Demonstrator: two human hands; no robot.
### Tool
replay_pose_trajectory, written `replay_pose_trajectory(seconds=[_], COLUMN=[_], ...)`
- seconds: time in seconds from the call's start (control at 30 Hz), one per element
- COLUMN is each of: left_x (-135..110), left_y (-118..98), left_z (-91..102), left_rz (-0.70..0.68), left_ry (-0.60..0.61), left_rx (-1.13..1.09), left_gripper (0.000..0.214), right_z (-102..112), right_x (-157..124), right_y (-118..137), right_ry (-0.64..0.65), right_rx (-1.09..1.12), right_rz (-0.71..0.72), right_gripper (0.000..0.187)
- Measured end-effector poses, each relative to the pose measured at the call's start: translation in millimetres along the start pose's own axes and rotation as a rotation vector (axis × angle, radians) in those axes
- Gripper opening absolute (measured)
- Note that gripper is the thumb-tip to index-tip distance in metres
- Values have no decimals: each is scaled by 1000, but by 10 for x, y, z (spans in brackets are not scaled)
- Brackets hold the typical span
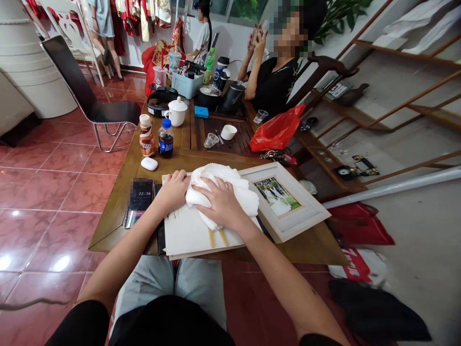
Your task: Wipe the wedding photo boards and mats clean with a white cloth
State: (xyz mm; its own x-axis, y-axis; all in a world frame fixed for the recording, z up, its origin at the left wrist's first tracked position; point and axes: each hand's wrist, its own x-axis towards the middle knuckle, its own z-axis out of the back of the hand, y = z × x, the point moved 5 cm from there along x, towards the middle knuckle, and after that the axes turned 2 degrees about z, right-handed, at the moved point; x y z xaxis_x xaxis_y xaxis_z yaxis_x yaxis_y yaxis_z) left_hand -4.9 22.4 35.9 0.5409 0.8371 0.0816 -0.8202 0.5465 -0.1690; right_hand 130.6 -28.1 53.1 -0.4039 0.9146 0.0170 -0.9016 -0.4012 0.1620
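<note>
A bunched white cloth (239, 190) lies on a white board (187, 233) at the near side of the wooden table. My right hand (221, 204) grips the cloth from above, its fingers bent into the folds. Just left of it, my left hand (175, 188) rests on the upper left part of the board with its fingers laid out, close against the cloth. Two yellowish strips (217, 238) show on the board below the cloth. A white picture frame (306, 218) with a photo of people outdoors leans over the board's right side.
A phone (139, 202) lies left of the board. Beyond stand a white earbud case (149, 164), two drink bottles (166, 139), a lidded white cup (177, 113) and a red plastic bag (277, 129). Another person (277, 81) sits across the table's right side. A black chair (104, 113) stands left.
</note>
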Motion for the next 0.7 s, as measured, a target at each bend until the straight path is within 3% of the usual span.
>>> replay_pose_trajectory(seconds=[0.13,0.47,0.7], left_x=[-7,0,-2], left_y=[-8,10,-3], left_z=[6,-18,3], left_rz=[3,17,6], left_ry=[-17,-26,-33], left_rx=[-12,-40,-10], left_gripper=[30,33,38], right_z=[2,-12,-50], right_x=[-38,-263,-594], right_y=[-44,36,262], right_ry=[19,36,78], right_rx=[2,111,256], right_rz=[113,220,475], right_gripper=[55,51,50])
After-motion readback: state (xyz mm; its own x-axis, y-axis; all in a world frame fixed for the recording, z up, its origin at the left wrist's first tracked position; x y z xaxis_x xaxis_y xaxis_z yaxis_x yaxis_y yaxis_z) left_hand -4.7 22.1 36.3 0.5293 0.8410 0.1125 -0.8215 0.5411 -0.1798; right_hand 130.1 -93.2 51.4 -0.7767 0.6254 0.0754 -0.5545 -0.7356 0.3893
